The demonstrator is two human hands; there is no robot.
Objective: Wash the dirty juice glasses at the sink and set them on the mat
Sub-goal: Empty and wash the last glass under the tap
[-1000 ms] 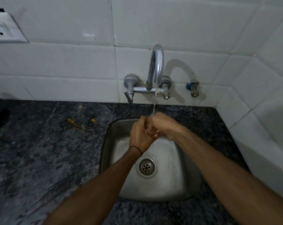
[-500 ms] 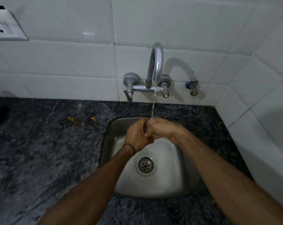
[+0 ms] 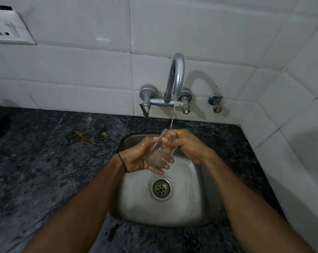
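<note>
Glass [image 3: 155, 155] under tap [image 3: 176, 73], scraps [image 3: 79, 133] beside sink [image 3: 200, 207]

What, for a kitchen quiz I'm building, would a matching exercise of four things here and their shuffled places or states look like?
Things:
1. glass
2. tap
3. drain
4. socket

Places or states:
A. on the wall, upper left
B. running water
C. gripped by the left hand, with the right hand at its rim
D. in the bottom of the sink

Pairs: 1-C, 2-B, 3-D, 4-A
</note>
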